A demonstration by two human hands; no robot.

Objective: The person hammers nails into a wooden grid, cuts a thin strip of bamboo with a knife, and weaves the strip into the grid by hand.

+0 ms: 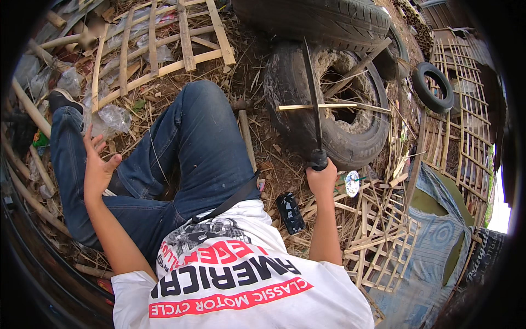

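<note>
My right hand (322,178) is wrapped round the black handle of a machete (318,129). Its long dark blade points away from me, across the front of a worn tyre (287,123) with a rough, crumbly filling. A thin pale bamboo strip (296,107) lies crosswise at the blade, over the tyre; whether the two touch I cannot tell. My left hand (98,170) is raised above my left leg with its fingers spread, holding nothing. Beside that hand lies crumpled clear plastic (112,119) on the ground.
Another tyre (318,22) rests against the far side of the worn one. A bamboo lattice (186,41) lies at the far left, a smaller lattice (383,241) at the right. A dark patterned phone-like object (290,213) lies near my right forearm. Bamboo scraps litter the soil.
</note>
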